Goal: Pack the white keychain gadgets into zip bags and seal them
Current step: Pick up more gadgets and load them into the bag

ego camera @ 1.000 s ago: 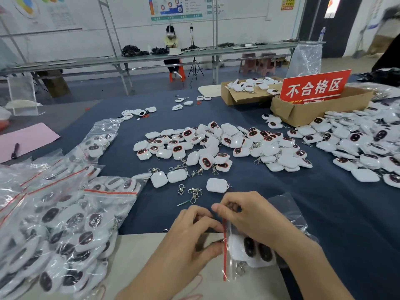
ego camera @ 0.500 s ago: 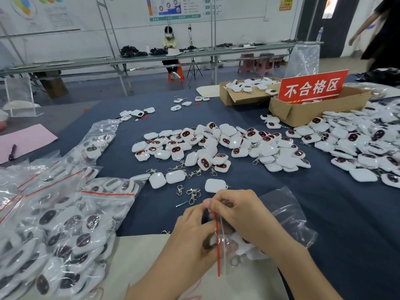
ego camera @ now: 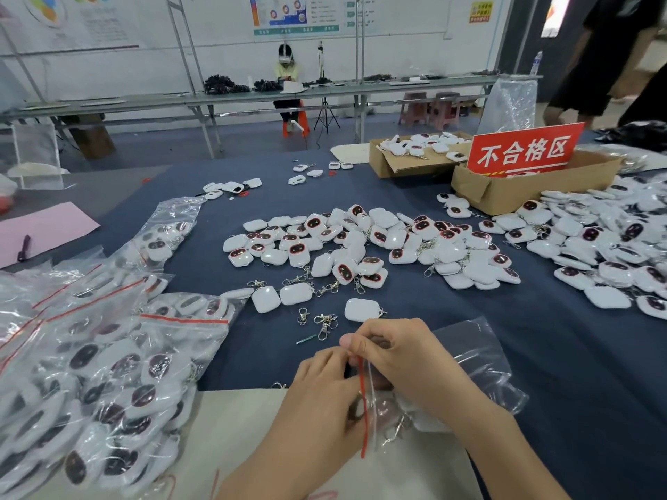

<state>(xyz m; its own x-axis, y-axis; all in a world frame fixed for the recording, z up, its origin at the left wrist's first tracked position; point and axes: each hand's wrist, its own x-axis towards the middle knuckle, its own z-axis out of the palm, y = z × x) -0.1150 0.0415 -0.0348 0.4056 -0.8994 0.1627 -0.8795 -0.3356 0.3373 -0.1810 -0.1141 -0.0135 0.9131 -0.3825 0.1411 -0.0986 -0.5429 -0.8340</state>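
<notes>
A clear zip bag [ego camera: 472, 359] with a red seal strip stands on edge at the table's near side, white keychain gadgets inside it. My right hand [ego camera: 400, 359] pinches the top of the red strip. My left hand [ego camera: 325, 395] grips the bag's left side along the strip lower down. Loose white keychain gadgets [ego camera: 361, 247] with dark red-rimmed faces lie in a heap mid-table. One single gadget [ego camera: 362, 309] lies just beyond my hands.
Filled zip bags [ego camera: 90, 373] pile up at the left. More gadgets [ego camera: 613, 254] cover the right side. Two cardboard boxes [ego camera: 505, 191] stand at the back right, one with a red sign. Loose metal clasps [ego camera: 325, 324] lie near my hands. A person walks at the far right.
Both hands have lifted the bag a little and shifted along the red strip. My right hand's pinch now sits at the strip's top end. A person has stepped into view at the far right.
</notes>
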